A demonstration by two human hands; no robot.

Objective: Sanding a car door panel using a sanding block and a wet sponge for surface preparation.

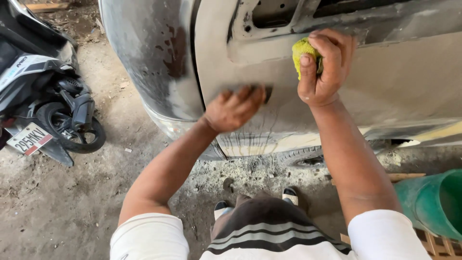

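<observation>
My left hand [234, 108] presses a dark sanding pad [266, 91] flat against the grey, sanded car body panel [399, 77]; the hand is blurred and the pad mostly hidden under the fingers. My right hand [323, 67] is closed on a yellow-green cloth [302, 52], held against the panel just below a recessed opening. Wet streaks run down the panel beneath the left hand.
A scooter [48, 106] stands at the left on the dirt floor. A green bucket [435, 202] sits at the lower right on a wooden slat. A car tyre [301, 156] shows under the panel. My shoes [290, 195] are on the wet ground.
</observation>
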